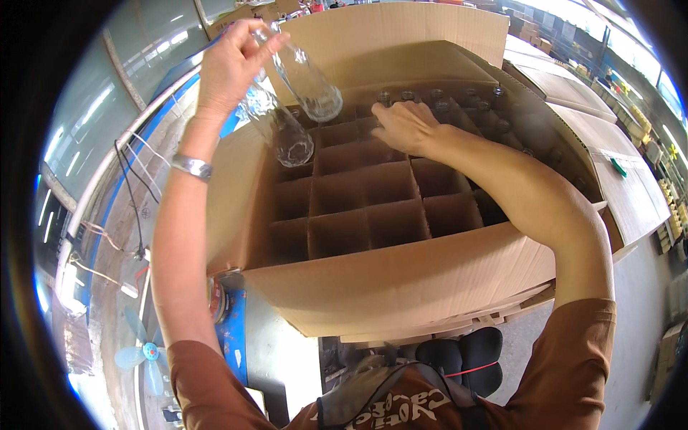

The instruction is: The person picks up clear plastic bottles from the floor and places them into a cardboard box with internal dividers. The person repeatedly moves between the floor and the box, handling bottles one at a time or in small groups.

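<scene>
My left hand [233,61] is raised over the far left corner of a large cardboard box [401,279] and grips two clear glass bottles by their necks. One bottle [307,79] slants right, the other [276,125] hangs lower over the divider cells. My right hand [403,125] reaches into the far middle of the box, palm down on the cardboard dividers [365,197], fingers next to the tops of bottles [459,100] standing in the far and right cells. The near cells hold no bottles.
The box flaps stand open at the back and right. More flat cardboard boxes [573,93] lie to the right. A small blue fan [147,352] sits on the floor at lower left, with loose cables [136,179] along a blue-edged table.
</scene>
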Motion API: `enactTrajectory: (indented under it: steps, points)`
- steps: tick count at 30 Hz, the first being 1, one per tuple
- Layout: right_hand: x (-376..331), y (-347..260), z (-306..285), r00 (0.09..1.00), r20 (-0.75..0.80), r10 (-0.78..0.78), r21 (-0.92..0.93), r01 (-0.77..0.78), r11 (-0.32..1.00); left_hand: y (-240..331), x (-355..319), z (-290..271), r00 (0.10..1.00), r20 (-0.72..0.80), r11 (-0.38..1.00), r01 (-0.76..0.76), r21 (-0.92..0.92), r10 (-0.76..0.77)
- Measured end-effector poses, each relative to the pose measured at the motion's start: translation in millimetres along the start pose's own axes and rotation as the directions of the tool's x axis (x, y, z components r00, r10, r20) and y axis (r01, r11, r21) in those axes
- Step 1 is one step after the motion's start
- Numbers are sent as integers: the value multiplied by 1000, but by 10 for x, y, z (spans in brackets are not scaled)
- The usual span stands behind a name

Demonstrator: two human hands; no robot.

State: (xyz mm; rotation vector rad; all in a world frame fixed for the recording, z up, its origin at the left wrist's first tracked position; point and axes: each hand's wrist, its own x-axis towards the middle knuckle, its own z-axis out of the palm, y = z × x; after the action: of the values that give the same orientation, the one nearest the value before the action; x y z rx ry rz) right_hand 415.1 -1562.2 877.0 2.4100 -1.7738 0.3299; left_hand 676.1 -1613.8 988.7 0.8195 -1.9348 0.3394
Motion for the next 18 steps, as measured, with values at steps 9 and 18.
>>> enactTrajectory:
  steps: [9, 18]
  points:
    - [65, -16, -222, 973, -172, -155, -116, 136, 984, 520, -196, -548, 996, 73, 996, -53, 74, 47]
    - [191, -52, -574, 990, -125, -64, -159, 44, 986, 249, -192, -502, 985, 173, 982, -10, 188, -23]
